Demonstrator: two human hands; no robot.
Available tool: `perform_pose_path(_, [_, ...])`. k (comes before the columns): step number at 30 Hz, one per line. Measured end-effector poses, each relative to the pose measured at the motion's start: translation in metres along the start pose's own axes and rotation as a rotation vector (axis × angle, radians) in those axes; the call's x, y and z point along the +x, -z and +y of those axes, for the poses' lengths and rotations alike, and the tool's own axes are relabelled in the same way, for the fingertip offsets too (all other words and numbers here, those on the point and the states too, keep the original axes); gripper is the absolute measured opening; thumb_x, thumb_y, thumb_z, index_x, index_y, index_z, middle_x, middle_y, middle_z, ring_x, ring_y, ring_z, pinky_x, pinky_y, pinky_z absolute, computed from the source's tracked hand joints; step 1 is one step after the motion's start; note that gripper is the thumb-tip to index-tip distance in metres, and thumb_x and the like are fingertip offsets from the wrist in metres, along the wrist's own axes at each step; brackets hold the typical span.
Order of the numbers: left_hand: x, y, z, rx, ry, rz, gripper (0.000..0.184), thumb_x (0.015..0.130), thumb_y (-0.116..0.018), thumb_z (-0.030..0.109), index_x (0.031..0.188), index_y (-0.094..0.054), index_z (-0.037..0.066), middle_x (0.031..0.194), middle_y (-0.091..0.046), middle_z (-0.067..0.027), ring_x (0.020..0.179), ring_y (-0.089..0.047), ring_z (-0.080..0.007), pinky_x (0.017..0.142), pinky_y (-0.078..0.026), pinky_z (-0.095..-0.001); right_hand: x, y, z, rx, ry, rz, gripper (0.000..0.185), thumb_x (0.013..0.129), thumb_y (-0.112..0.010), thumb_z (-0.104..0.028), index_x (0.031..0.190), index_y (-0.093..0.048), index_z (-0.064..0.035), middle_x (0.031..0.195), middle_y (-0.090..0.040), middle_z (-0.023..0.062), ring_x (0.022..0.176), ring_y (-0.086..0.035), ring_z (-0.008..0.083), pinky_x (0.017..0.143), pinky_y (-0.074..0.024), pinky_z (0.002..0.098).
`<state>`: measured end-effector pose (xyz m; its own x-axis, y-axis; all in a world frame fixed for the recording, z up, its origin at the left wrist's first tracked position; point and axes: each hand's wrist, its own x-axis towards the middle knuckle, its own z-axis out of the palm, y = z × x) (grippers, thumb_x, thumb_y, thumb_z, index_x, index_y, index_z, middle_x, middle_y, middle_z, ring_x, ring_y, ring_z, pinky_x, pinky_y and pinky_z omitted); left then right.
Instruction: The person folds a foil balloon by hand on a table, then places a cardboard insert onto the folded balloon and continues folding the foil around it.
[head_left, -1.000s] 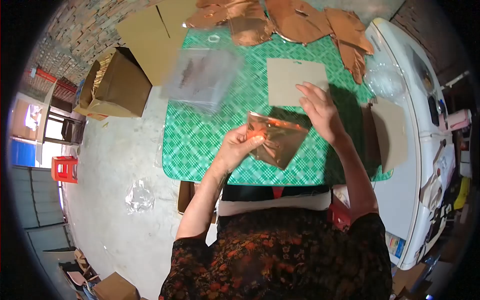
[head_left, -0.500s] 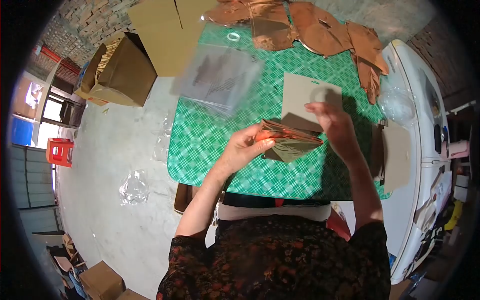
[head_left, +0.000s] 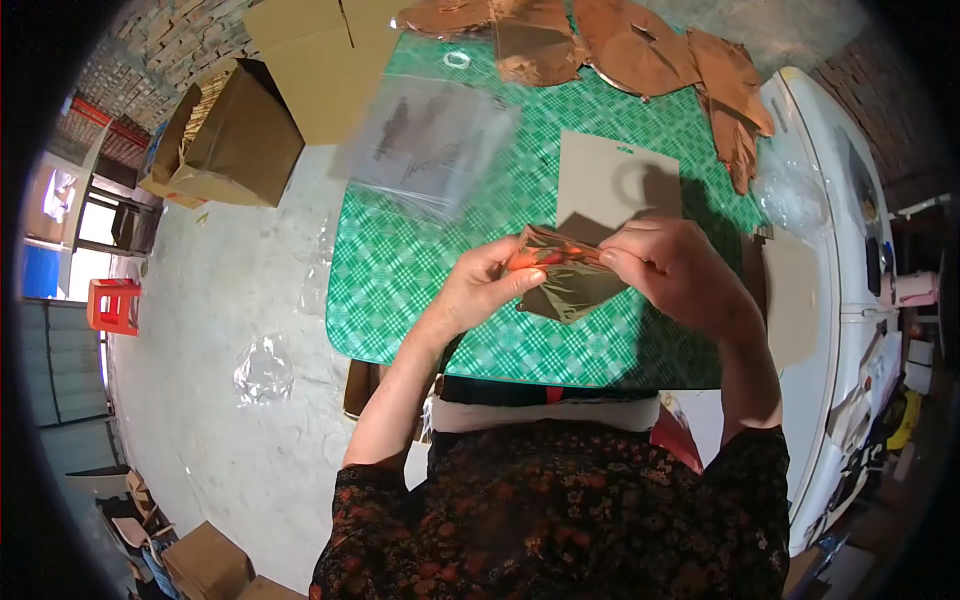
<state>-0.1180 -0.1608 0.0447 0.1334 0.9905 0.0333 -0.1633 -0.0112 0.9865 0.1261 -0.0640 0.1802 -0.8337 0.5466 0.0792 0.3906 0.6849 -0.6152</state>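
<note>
Above the front part of the table I hold a shiny copper-coloured piece (head_left: 568,290), which looks like a folded, deflated foil balloon. My left hand (head_left: 487,280) pinches its left end between thumb and fingers. At its upper right edge, the thumb and bent fingers of my right hand (head_left: 665,262) grip the foil. Just beyond my hands lies a beige card (head_left: 605,175) with a small hanger slot near its top edge. A stack of clear plastic bags (head_left: 435,145) with dark print rests to the left of the card.
Several flat copper-coloured foil pieces (head_left: 640,55) line the far edge of the green checked table (head_left: 420,290). A small white ring (head_left: 456,60) lies near them. An open cardboard box (head_left: 245,140) is at the left, a white refrigerator (head_left: 850,220) at the right. Clear plastic (head_left: 264,372) lies on the floor.
My right hand has come down from above the card and taken hold of the foil's right edge. My left hand keeps its pinch. The whole view has shifted slightly.
</note>
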Motion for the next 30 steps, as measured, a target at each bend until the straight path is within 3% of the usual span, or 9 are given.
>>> perform_pose_path(3, [0.0, 0.001, 0.001, 0.029, 0.012, -0.025, 0.03, 0.101, -0.079, 0.015, 0.127, -0.073, 0.0, 0.112, -0.073, 0.0009, 0.099, -0.064, -0.0076, 0.089, -0.055, -0.0274, -0.003, 0.011, -0.003, 0.175, -0.147, -0.104, 0.015, 0.1, -0.066, -0.007, 0.096, -0.073, 0.0054, 0.077, -0.063, 0.0179, 0.072, -0.06, 0.0275, 0.071, -0.0496, 0.038])
perform_pose_path(9, [-0.001, -0.002, 0.001, 0.019, -0.04, -0.061, 0.028, 0.101, -0.079, 0.016, 0.123, -0.074, 0.0, 0.11, -0.073, 0.0012, 0.097, -0.064, -0.0071, 0.087, -0.055, -0.0276, -0.007, 0.012, -0.003, 0.132, -0.098, -0.159, 0.016, 0.099, -0.065, -0.008, 0.09, -0.069, 0.0048, 0.074, -0.06, 0.0171, 0.065, -0.057, 0.0252, 0.065, -0.0475, 0.0373])
perform_pose_path(12, [-0.001, 0.002, -0.001, 0.124, 0.027, -0.066, 0.028, 0.102, -0.079, 0.017, 0.123, -0.074, 0.001, 0.109, -0.073, 0.0011, 0.097, -0.063, -0.0064, 0.087, -0.055, -0.0269, -0.008, 0.008, -0.002, 0.026, -0.086, -0.144, 0.018, 0.098, -0.066, -0.008, 0.086, -0.066, 0.0053, 0.073, -0.06, 0.0188, 0.063, -0.058, 0.0281, 0.063, -0.0471, 0.039])
perform_pose_path(18, [0.001, -0.002, 0.006, 0.047, 0.064, -0.096, 0.03, 0.103, -0.077, 0.018, 0.127, -0.072, 0.001, 0.112, -0.073, 0.001, 0.098, -0.064, -0.0059, 0.087, -0.055, -0.0268, -0.011, 0.003, -0.002, -0.031, -0.088, -0.104, 0.016, 0.094, -0.068, -0.008, 0.084, -0.066, 0.0043, 0.074, -0.061, 0.0208, 0.064, -0.058, 0.035, 0.062, -0.047, 0.0416])
perform_pose_path(27, [0.005, 0.001, -0.014, 0.034, -0.004, -0.135, 0.036, 0.105, -0.074, 0.018, 0.136, -0.065, 0.001, 0.119, -0.073, 0.0003, 0.104, -0.064, -0.0065, 0.093, -0.055, -0.0275, -0.013, -0.003, 0.0, -0.077, -0.039, -0.03, 0.013, 0.092, -0.071, -0.009, 0.086, -0.069, 0.002, 0.076, -0.063, 0.0188, 0.07, -0.065, 0.0371, 0.065, -0.049, 0.0434])
perform_pose_path(30, [0.005, -0.002, -0.012, 0.0, 0.02, -0.11, 0.035, 0.104, -0.076, 0.02, 0.132, -0.068, 0.001, 0.116, -0.071, -0.0006, 0.106, -0.062, -0.0082, 0.094, -0.054, -0.029, -0.013, -0.002, -0.003, -0.084, -0.055, -0.03, 0.013, 0.092, -0.072, -0.01, 0.087, -0.07, 0.0018, 0.076, -0.064, 0.019, 0.07, -0.065, 0.0367, 0.065, -0.0489, 0.0431])
